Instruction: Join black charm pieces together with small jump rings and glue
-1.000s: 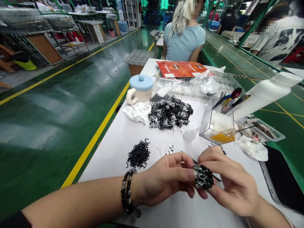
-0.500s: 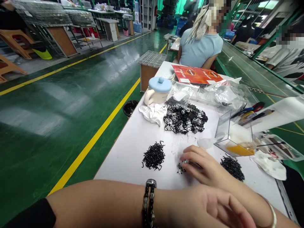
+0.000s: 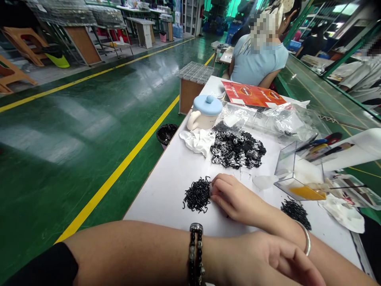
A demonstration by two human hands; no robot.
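Observation:
My right hand (image 3: pixel 228 196), with a white bangle on its wrist, rests at the right edge of a pile of small black curved hooks (image 3: pixel 197 194). Its fingers are closed in a pinch, and what lies between the tips is hidden. My left hand (image 3: pixel 268 258) is low in the foreground, beyond a black beaded bracelet (image 3: pixel 196 250). Its fingers curl inward; the tips and anything they hold are cut off or out of sight. Farther back lies a heap of black and silver flat pieces (image 3: pixel 238 151). A second pile of black pieces (image 3: pixel 296 213) sits beyond my right forearm.
On the white table (image 3: pixel 154 198) stand a lidded mug (image 3: pixel 206 113) and a clear pen box (image 3: pixel 299 171). Crumpled white cloth (image 3: pixel 198 141), plastic bags (image 3: pixel 282 119) and red printed card (image 3: pixel 253 94) lie around. A black bin (image 3: pixel 166 133) stands left; a person (image 3: pixel 257 59) sits ahead.
My right hand has moved left, from the small silver pieces to the edge of the hook pile, and its fingers have drawn together. My left hand stays curled. The view has shifted slightly.

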